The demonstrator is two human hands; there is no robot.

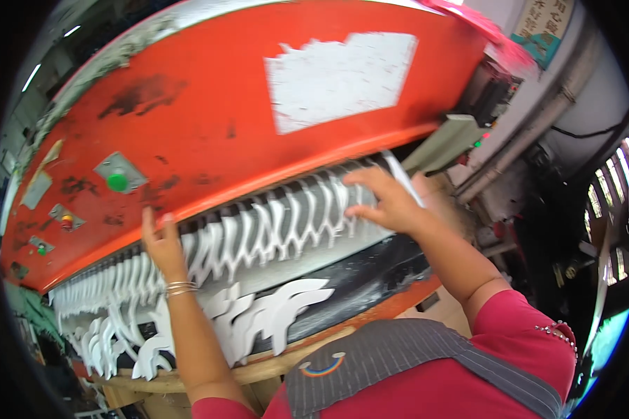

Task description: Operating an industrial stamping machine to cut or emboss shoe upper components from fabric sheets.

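Note:
A long row of white curved pieces (283, 227) with pointed lower ends lies along a dark bed under the orange-red machine front (210, 119). Over the left part of this row is my left hand (162, 246), fingers up and apart, close to the machine's lower edge. My right hand (390, 201) hovers at the row's right end, thumb and fingers spread, with nothing seen between them. Beside it, a white strip (400, 176) runs partly behind the hand. Whether either hand touches the pieces is unclear.
Loose white curved pieces (279, 311) lie in heaps on the near ledge, around my left forearm. The machine front carries a green button (117, 182) and a red knob (66, 221). A wooden edge (258, 359) borders the near side. Pipes (517, 143) run up the right wall.

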